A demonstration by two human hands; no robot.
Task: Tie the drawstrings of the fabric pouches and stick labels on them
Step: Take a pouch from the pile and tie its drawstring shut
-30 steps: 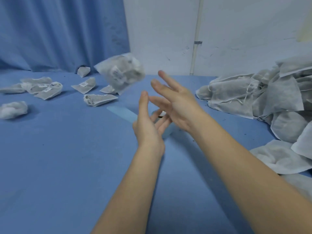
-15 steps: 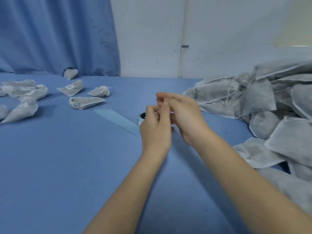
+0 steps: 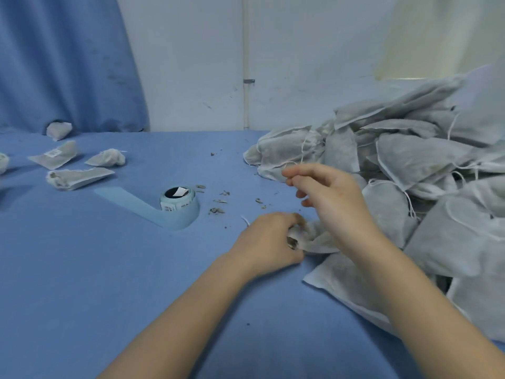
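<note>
Left hand [image 3: 266, 243], raised and empty a moment ago, now grips the gathered neck of a pouch [image 3: 314, 240] on the table [image 3: 109, 269]; right hand [image 3: 332, 199] has parted from it — fingers loosely curled, holding nothing I can make out. The label roll [image 3: 179, 205], earlier hidden behind the hands, now stands exposed.

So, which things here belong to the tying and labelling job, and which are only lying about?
Job: pouch gripped by left hand; right hand; untied pile; label roll; finished pouches.
Lying about: spilled crumbs; curtain.
</note>
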